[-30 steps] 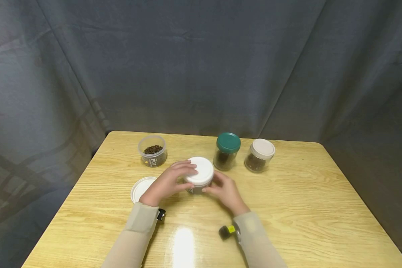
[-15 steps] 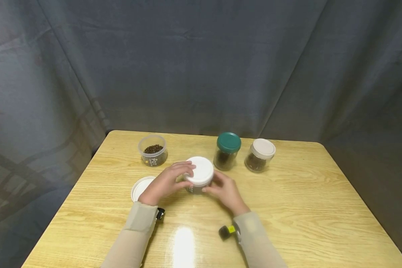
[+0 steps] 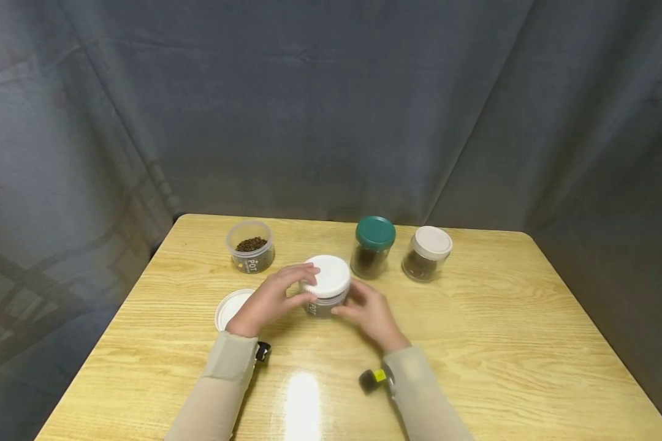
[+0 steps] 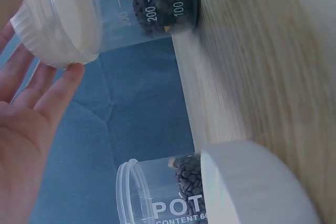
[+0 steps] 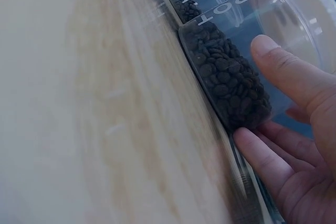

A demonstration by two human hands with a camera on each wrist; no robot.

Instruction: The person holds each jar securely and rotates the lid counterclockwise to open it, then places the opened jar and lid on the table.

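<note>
In the middle of the table, a clear plastic jar (image 3: 320, 308) stands upright with dark beans in its lower part. Its white ribbed lid (image 3: 331, 275) sits at the top, slightly tilted; whether it is threaded on I cannot tell. My left hand (image 3: 273, 300) grips the lid from the left, fingers spread over its rim. Around the jar's right side, my right hand (image 3: 372, 312) holds the body, the thumb (image 5: 289, 69) on the near wall and fingers lower down. Beans (image 5: 228, 72) show closely in the right wrist view.
Back left stands a lidless jar (image 3: 254, 260) of beans. Another white lid (image 3: 234, 308) lies partly hidden behind my left wrist. Behind the held jar, a green-lidded jar (image 3: 375, 236) and a pale-lidded jar (image 3: 431, 245) stand on the wooden table (image 3: 502, 343). A dark curtain (image 3: 331, 122) hangs beyond.
My left fingers have shifted slightly left with the lid's edge, and a thin dark gap shows beneath the lid. More of the jar's label shows. My right hand stays nearly in place.
</note>
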